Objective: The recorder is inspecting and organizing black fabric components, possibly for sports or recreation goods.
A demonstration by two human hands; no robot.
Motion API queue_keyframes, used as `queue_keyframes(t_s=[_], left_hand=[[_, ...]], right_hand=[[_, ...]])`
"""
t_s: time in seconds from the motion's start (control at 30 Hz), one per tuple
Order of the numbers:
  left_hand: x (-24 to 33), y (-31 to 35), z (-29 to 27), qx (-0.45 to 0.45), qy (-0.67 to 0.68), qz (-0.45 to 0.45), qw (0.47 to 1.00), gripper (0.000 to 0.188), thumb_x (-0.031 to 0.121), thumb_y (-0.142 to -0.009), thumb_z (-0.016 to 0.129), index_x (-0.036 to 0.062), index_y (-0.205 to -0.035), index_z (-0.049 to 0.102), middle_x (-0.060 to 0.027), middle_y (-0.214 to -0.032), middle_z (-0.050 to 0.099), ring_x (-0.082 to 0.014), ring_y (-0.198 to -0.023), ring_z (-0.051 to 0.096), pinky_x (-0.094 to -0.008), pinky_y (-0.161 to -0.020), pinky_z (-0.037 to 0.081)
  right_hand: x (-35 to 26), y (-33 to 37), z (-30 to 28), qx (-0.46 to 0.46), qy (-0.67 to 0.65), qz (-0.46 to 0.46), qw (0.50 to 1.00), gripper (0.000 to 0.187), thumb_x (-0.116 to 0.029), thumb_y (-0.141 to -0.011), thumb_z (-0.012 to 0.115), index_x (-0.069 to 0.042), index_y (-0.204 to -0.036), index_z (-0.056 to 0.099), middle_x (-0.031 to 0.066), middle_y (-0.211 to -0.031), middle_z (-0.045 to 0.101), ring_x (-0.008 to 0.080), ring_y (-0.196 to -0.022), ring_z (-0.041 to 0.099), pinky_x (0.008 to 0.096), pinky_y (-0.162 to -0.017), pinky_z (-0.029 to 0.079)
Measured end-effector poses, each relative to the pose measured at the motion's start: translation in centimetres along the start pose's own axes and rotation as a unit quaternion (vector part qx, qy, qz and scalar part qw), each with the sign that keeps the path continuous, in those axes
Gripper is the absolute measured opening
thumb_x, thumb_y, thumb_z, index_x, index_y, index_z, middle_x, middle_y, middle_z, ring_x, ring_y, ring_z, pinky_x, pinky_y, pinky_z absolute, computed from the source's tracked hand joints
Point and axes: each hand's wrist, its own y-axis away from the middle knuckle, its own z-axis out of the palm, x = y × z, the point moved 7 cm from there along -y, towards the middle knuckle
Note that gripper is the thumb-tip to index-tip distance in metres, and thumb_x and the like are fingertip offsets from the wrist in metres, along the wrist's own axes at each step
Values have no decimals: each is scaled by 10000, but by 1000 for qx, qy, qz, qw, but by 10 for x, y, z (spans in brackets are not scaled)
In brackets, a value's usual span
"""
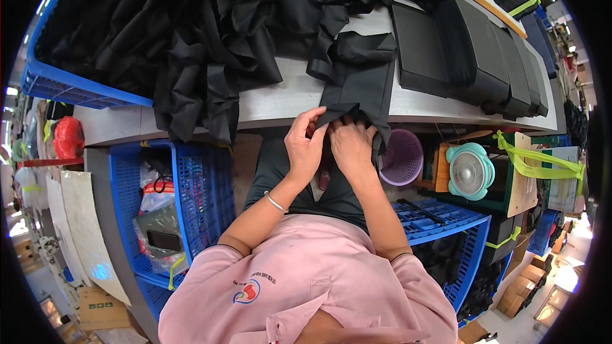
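A long strip of black fabric (361,83) hangs over the table's front edge in front of me, its near end folded up. My left hand (305,145) is closed, pinching the left side of that folded end between thumb and fingers. Against the same end, just to the right, my right hand (352,146) has its fingers curled into the fold, and part of the fingertips is hidden by the cloth. Beyond both hands a big heap of loose black fabric (248,19) covers the back of the table.
Folded black pieces (472,51) lie stacked on the right of the white table (290,92). A blue crate (89,93) stands at far left. Below the table edge are a blue basket (204,197) at left, a purple bin (403,156) and a small teal fan (470,171) at right.
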Motion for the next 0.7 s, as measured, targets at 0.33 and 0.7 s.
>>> queue_keyframes(t_s=[0.33, 0.7], left_hand=[[78, 6, 13, -90, -190, 251, 945, 394, 68, -696, 781, 110, -1083, 716, -78, -1202, 612, -299, -1086, 558, -401, -949, 434], [86, 10, 124, -344, -245, 469, 775, 69, 146, -748, 631, 136, -785, 688, 5, -813, 570, -193, -835, 533, -361, -755, 408]], right_hand=[[3, -2, 1, 22, -26, -40, 999, 310, -241, -873, 612, -98, -1147, 643, 139, -1111, 636, 334, -1052, 603, 514, -862, 426], [21, -1, 13, 48, -99, -81, 991, 283, -223, -888, 591, -73, -1122, 641, 157, -1108, 651, 342, -1050, 615, 451, -837, 463]])
